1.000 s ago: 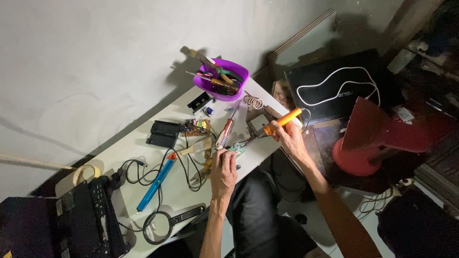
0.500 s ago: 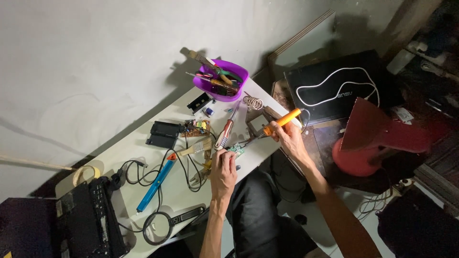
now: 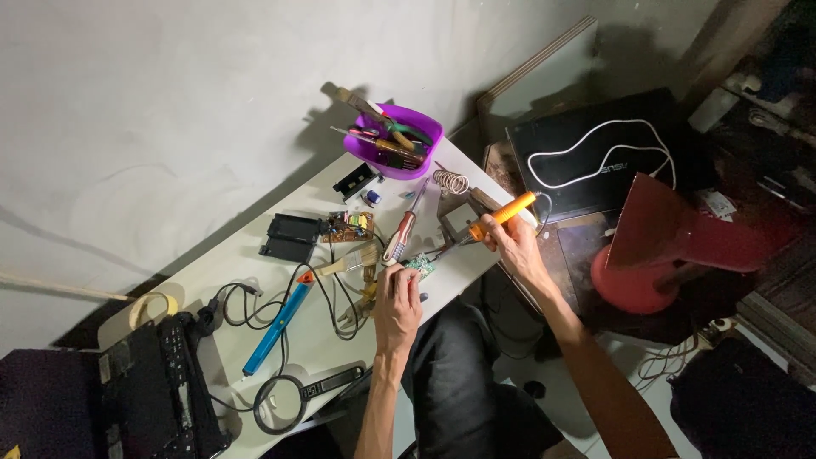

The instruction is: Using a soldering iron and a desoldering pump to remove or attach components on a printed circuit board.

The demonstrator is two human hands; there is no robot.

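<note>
Nothing of note has shifted since the earlier frames: both hands hold the same places over the near edge of the table (image 3: 255,263), and the tools around them lie as they did.

I see the right hand (image 3: 510,242) with its fingers clamped round the orange handle of a soldering iron (image 3: 501,217), the dark tip angled down and left toward a small green circuit board (image 3: 420,267). Whether the tip touches the board I cannot tell at this size. The left hand (image 3: 398,302) rests just behind the board, fingers curled together at its near edge, apparently pinning it flat on the table.

My judgement is that the soldering is under way and not finished: the iron is in hand and aimed at the board, and no smoke or fresh joint can be made out. A second, brown board (image 3: 347,226) lies apart near two black boxes (image 3: 289,236), untouched by either hand.

Also present: a red-handled screwdriver (image 3: 399,238) just beside the green board, a coil of solder wire (image 3: 450,181), a purple bowl (image 3: 425,144) of hand tools, a blue tool (image 3: 276,325) among black cables, and a magnifying glass (image 3: 276,404) near the front edge. A red lamp (image 3: 671,242) stands off the table to the right.
</note>
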